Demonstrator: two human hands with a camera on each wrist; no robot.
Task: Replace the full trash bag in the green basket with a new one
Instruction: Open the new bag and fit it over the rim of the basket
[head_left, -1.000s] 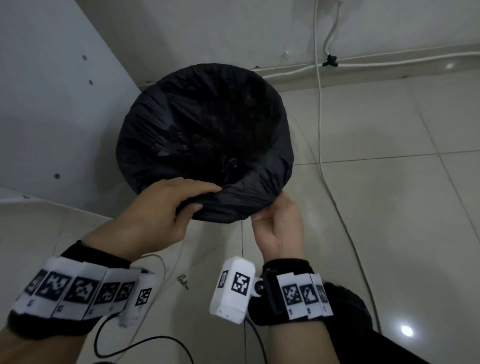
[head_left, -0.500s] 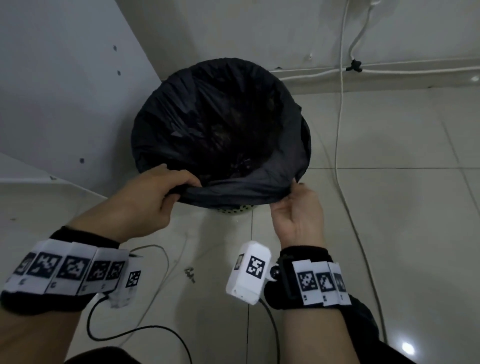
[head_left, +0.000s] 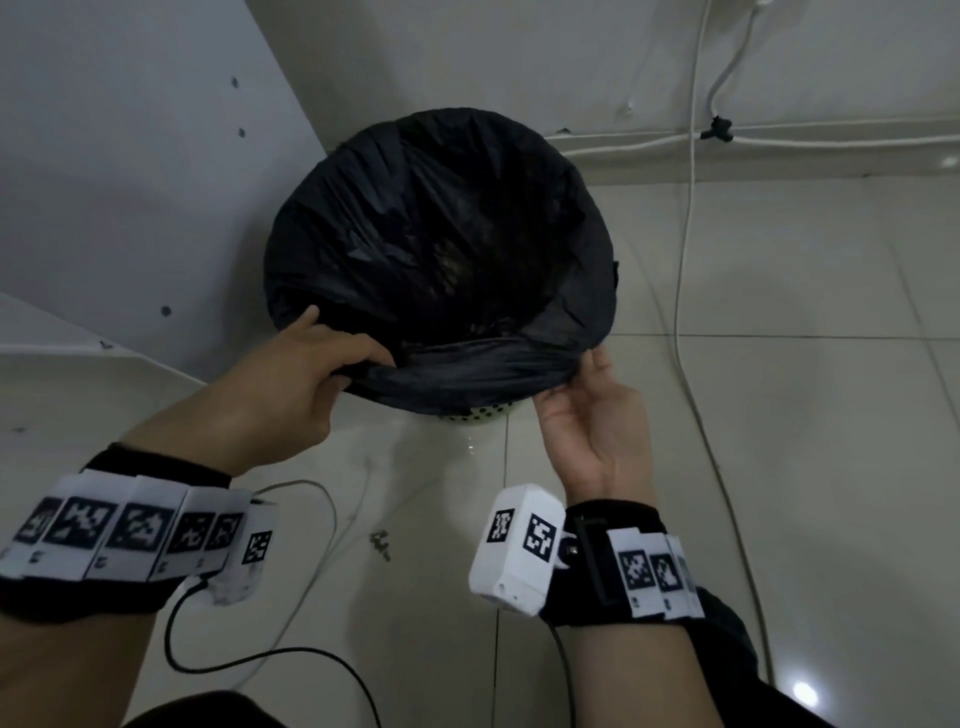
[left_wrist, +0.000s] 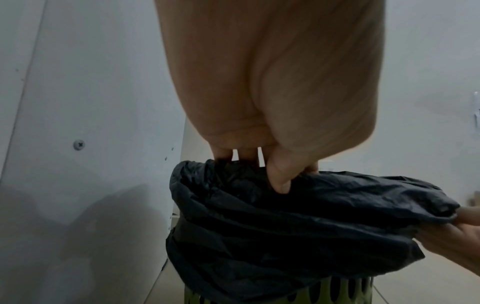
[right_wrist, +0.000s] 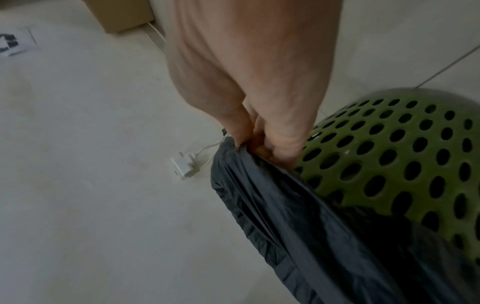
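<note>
A black trash bag (head_left: 441, 249) lines the green perforated basket (head_left: 475, 414), its rim folded over the basket's edge. My left hand (head_left: 332, 358) grips the near-left part of the bag's rim, thumb (left_wrist: 279, 179) on the outside and fingers inside. My right hand (head_left: 582, 379) pinches the near-right part of the rim. In the right wrist view the bag (right_wrist: 311, 226) stretches from those fingertips (right_wrist: 275, 152) beside the basket wall (right_wrist: 402, 156). The bag (left_wrist: 285, 226) hangs over most of the basket (left_wrist: 337, 288) in the left wrist view. Dark contents lie deep inside.
The basket stands in a corner by a white panel (head_left: 130, 182) and the back wall. White cables (head_left: 685, 218) run down the wall and over the tiled floor. A white plug (right_wrist: 184, 166) lies near the basket. A black cable (head_left: 249, 660) loops by my left wrist.
Both hands have slid apart along the bag's near rim, and the folded edge is stretched wider between them. The head camera has shifted, so the basket sits further right in the frame.
</note>
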